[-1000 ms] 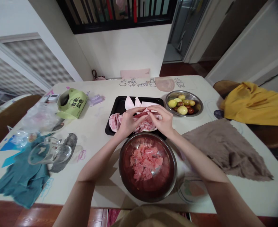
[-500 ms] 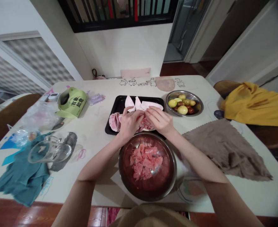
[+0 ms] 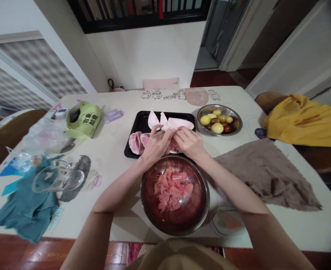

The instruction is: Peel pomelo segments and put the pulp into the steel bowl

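My left hand and my right hand meet over a black tray, fingers curled around a pink pomelo segment held between them. Pale pink peel pieces lie at the back of the tray, and another peeled chunk rests at its left end. Just in front of the tray, under my wrists, stands a steel bowl holding torn pink pomelo flesh.
A smaller steel bowl of green and red fruits sits right of the tray. A brown cloth lies at right, a yellow cloth on a chair. At left are a glass jug, teal cloth, plastic bags and a green pack.
Both hands drew closer together on the pomelo segment and lowered slightly toward the tray. The view shifted a little; nothing else on the table moved.
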`<action>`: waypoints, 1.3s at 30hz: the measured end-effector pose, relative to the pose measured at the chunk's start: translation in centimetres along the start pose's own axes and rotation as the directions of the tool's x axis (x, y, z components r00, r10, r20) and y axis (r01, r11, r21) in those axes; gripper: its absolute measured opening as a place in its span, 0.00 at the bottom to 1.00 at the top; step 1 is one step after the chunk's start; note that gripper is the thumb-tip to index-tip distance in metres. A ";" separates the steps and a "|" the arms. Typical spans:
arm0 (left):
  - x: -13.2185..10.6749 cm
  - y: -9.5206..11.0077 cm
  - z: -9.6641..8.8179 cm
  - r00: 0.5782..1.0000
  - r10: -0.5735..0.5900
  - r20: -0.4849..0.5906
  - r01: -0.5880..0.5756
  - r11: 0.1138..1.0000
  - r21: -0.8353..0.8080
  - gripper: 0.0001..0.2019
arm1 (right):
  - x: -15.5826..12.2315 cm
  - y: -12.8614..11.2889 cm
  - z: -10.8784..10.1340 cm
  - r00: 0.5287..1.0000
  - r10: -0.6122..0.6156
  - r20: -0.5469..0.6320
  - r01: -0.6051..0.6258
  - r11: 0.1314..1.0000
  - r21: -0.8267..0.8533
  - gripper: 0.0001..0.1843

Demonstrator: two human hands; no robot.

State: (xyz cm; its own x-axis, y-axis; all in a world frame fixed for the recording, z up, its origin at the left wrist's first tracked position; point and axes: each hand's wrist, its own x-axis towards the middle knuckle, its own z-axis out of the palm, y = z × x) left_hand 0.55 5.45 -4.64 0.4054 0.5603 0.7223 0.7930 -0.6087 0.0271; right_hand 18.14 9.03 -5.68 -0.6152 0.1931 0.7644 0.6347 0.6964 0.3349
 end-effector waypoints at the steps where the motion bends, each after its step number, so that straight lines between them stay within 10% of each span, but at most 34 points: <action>1: 0.0 0.0 0.0 1.000 0.002 -0.003 -0.002 1.000 -0.007 0.09 | 0.0 0.0 0.1 1.000 -0.001 -0.009 0.002 1.000 0.011 0.15; 23: 0.5 0.5 -1.8 0.933 0.032 -0.359 -0.081 0.989 -0.123 0.10 | 1.4 1.4 -2.6 0.922 0.300 -0.245 -0.170 0.882 0.440 0.09; 39: 0.4 0.2 -1.7 0.996 0.084 -0.029 -0.085 0.996 -0.033 0.10 | 0.5 0.5 -1.7 0.998 0.024 -0.061 -0.015 0.990 0.141 0.08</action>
State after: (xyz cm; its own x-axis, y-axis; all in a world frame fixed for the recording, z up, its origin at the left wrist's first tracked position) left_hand 0.10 4.56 -3.21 0.4571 0.4911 0.7415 0.7405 -0.6720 -0.0114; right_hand 18.97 8.34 -4.22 -0.5701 0.1670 0.8044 0.5717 0.7839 0.2424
